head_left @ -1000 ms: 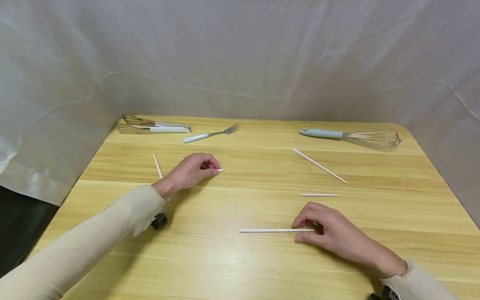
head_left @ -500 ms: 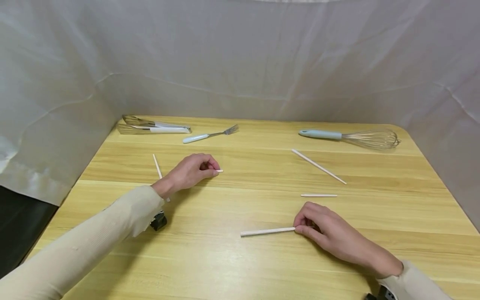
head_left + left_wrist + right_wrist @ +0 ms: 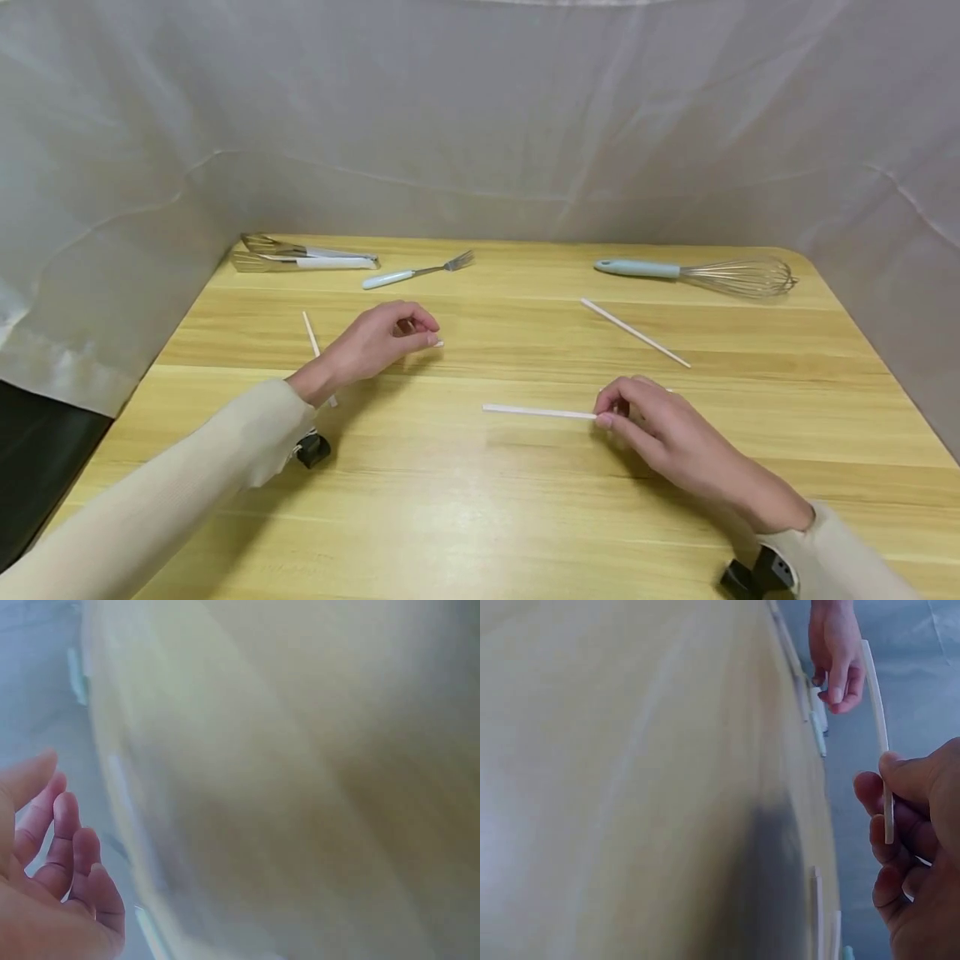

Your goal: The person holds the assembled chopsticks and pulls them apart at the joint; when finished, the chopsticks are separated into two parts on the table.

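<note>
In the head view my right hand (image 3: 667, 433) pinches one end of a white chopstick (image 3: 538, 411), which points left and is raised off the table. The right wrist view shows that chopstick (image 3: 876, 697) between thumb and fingers. My left hand (image 3: 382, 340) is loosely bent with thumb and index finger apart; the left wrist view shows nothing between its fingers (image 3: 66, 810). A small white stick end (image 3: 440, 343) shows beside its thumb, the rest hidden. Another chopstick (image 3: 311, 333) lies partly behind the left wrist. A further white stick is almost fully hidden behind the right hand.
Along the back of the wooden table (image 3: 465, 525) lie metal tongs (image 3: 307, 254), a fork (image 3: 416, 271) and a whisk (image 3: 697, 273). A slanting chopstick (image 3: 636, 332) lies in front of the whisk. Grey cloth (image 3: 480, 108) hangs behind and beside the table.
My right hand has pinched the chopstick, lifted it and moved it away from me toward the back. The left hand's fingers have parted and risen slightly.
</note>
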A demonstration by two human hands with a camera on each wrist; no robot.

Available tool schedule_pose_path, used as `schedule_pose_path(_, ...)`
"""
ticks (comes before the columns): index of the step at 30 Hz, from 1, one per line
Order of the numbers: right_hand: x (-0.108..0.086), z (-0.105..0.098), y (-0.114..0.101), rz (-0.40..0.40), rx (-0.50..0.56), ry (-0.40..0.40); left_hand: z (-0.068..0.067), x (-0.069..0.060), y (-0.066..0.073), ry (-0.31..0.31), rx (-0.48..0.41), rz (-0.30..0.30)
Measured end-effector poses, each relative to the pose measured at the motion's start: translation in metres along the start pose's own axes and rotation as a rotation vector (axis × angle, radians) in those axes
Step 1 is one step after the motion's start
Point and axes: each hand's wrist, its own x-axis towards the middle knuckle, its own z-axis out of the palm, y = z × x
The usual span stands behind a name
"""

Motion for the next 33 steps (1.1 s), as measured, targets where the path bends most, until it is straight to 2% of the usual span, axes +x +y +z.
schedule_pose_path(3, 0.005, -0.004, -0.004, -0.007, -0.009, 0.027, -0.002, -0.004, 0.014, 0.011, -0.017, 0.02)
schedule_pose_path(7, 0.014, -0.003, -0.009, -0.062, -0.008, 0.078, -0.002, -0.01, 0.035, -0.005, -0.087, 0.043)
schedule_pose_path(10, 0.021, -0.001, -0.013, -0.107, -0.004, 0.113, 0.0, -0.017, 0.048, -0.049, -0.139, 0.059)
schedule_pose_path(14, 0.028, 0.003, -0.017, -0.125, 0.007, 0.137, 0.007, -0.026, 0.059, -0.129, -0.176, 0.088)
schedule_pose_path(17, 0.032, 0.006, -0.019, -0.119, 0.015, 0.148, 0.012, -0.032, 0.064, -0.187, -0.21, 0.105)
schedule_pose_path(21, 0.037, 0.01, -0.022, -0.119, 0.02, 0.171, 0.017, -0.039, 0.069, -0.235, -0.237, 0.097)
schedule_pose_path(27, 0.044, 0.017, -0.028, -0.137, 0.016, 0.207, 0.022, -0.044, 0.071, -0.253, -0.252, 0.103)
schedule_pose_path(33, 0.047, 0.021, -0.034, -0.119, 0.029, 0.202, 0.027, -0.045, 0.07, -0.242, -0.263, 0.123)
